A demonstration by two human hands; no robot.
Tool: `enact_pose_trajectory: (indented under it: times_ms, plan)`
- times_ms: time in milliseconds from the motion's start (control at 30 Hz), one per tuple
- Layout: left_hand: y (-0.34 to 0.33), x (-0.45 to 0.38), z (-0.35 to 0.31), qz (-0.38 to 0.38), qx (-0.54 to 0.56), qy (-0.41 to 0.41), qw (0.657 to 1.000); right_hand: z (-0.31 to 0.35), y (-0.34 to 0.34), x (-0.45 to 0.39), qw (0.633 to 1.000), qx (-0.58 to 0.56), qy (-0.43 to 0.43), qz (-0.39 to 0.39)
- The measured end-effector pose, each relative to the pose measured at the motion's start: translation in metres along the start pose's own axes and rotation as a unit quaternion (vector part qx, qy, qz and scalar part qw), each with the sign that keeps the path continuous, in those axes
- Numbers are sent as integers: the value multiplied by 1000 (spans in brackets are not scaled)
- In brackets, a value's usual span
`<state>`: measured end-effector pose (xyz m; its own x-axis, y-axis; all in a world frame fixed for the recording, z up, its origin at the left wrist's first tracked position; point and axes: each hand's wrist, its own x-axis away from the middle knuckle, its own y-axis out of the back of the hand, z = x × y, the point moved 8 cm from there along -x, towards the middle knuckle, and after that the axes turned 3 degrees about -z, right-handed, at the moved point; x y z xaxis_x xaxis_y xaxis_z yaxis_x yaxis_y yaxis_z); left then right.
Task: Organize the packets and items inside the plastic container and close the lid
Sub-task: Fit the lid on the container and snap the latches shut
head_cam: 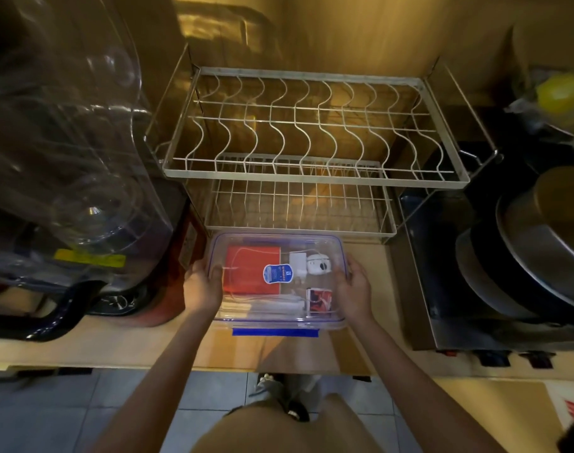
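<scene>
The container [277, 318] sits on the surface before the dish rack [298, 132], lid on; my left hand [203, 286] and right hand [354, 287] clasp its sides to steady it, probably for latching.

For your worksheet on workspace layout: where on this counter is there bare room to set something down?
Bare counter lies between the plastic container and the stove, and along the front edge. The left is crowded by the clear appliance; the dish rack blocks behind.

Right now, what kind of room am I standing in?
Most likely a home kitchen: a wire dish rack stands on the counter, with stacked pans on a stove to its right.
</scene>
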<state>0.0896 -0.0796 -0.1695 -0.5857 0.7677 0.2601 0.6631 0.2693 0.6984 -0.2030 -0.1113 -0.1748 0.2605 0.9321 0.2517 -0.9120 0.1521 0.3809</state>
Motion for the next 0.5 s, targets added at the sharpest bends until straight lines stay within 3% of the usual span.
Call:
enact_pose_trajectory:
  times_ms: [300, 500]
  plan:
    - [-2, 10, 8, -17, 22, 20, 999, 0, 6, 10, 986, 145, 85, 11]
    - [4, 7, 4, -52, 1, -22, 998, 3, 6, 11, 957, 276, 90, -5]
